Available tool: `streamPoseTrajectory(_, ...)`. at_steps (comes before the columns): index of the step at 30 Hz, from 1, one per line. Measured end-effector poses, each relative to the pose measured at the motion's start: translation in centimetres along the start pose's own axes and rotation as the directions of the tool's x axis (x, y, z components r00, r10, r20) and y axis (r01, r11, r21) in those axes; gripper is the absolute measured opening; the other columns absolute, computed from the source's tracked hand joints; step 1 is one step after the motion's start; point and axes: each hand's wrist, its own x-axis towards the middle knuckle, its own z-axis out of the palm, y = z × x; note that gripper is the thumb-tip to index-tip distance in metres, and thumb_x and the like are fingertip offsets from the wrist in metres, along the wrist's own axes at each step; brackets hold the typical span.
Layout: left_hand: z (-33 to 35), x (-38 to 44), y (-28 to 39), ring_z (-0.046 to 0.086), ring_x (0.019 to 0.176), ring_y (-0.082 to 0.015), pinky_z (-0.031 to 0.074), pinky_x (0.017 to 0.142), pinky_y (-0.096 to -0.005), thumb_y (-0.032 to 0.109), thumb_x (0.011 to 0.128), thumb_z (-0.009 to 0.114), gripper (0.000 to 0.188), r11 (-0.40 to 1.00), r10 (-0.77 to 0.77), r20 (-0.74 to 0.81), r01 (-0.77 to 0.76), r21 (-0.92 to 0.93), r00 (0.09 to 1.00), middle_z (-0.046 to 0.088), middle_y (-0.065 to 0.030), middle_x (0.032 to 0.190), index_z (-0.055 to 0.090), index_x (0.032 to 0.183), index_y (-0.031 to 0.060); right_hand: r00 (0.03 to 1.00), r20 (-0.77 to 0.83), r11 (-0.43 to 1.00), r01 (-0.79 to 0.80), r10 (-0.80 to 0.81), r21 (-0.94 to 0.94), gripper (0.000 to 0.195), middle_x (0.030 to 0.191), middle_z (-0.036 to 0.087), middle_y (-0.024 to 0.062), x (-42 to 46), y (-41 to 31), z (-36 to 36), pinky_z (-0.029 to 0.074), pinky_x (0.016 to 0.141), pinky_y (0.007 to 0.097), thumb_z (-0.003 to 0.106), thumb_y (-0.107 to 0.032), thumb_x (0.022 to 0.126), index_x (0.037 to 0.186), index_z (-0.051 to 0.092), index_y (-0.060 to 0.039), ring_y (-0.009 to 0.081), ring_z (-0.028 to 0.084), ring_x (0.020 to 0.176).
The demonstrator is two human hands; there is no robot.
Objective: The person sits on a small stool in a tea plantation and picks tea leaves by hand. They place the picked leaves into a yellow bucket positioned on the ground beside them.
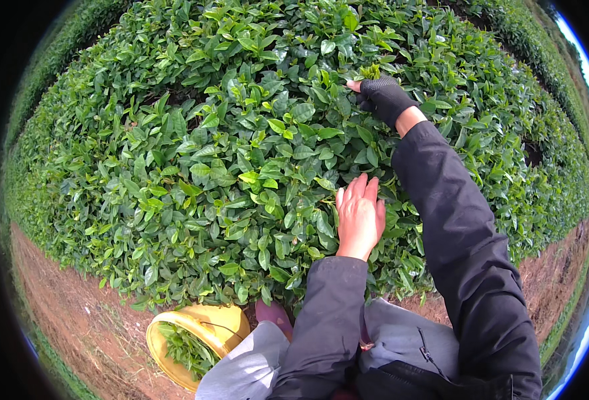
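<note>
Dense green tea bushes (254, 150) spread in front of me, with pale young shoots among darker leaves. My left hand (360, 215), bare and seen from the back, rests over the leaves at the near side of the bush, its fingers pointing away from me; whether it holds anything under the palm is hidden. Farther off and to the right, my right hand (384, 97) wears a black fingerless glove. A bunch of light green tea shoots (370, 72) sticks out of its curled grip. Its thumb reaches left to the leaves; the other fingertips are hidden.
A yellow plastic bucket (232, 320) partly filled with picked leaves (187, 350) leans by my left leg. Reddish soil with dry grass (84, 320) borders the bush. Dark gaps separate further tea rows (49, 70) at the upper left and upper right.
</note>
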Motion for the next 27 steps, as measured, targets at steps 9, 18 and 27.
streamPoseTrajectory(9,0.3,0.1,0.2,0.046,0.117,-0.0310,0.029,0.103,-0.0456,0.012,0.076,0.063,0.044,0.999,-0.015,0.001,0.015,-0.032,1.000,0.050,-0.0157,0.126,0.055,0.118,0.0044,0.863,0.305,0.334,0.449,-0.404,-0.829,0.030,0.087,0.066,0.0164,4.0,0.9,4.4,0.050,0.075,0.0371,0.060,-0.028,0.072,0.092,0.063,-0.0048,0.0310,0.064,0.084)
streamPoseTrajectory(18,0.1,0.2,-0.3,0.048,0.115,-0.0324,0.030,0.101,-0.0470,0.011,0.075,0.063,0.044,1.000,0.007,-0.019,-0.007,-0.004,1.000,0.051,-0.0174,0.124,0.055,0.117,0.0022,0.999,0.029,0.942,0.012,-0.023,0.336,0.011,0.070,0.058,0.0028,-0.9,-1.7,2.4,0.042,0.053,0.0228,0.069,-0.009,0.077,0.084,0.063,-0.0029,0.0121,0.053,0.058)
streamPoseTrajectory(27,0.3,-0.1,-0.2,0.047,0.116,-0.0320,0.030,0.102,-0.0465,0.011,0.074,0.063,0.042,1.000,-0.016,-0.021,0.015,-0.022,1.000,0.051,-0.0164,0.125,0.055,0.115,0.0022,0.925,0.255,0.696,0.379,-0.281,-0.609,0.021,0.075,0.063,0.0109,3.3,1.7,3.1,0.049,0.059,0.0308,0.062,-0.016,0.073,0.087,0.061,0.0002,0.0159,0.060,0.059)
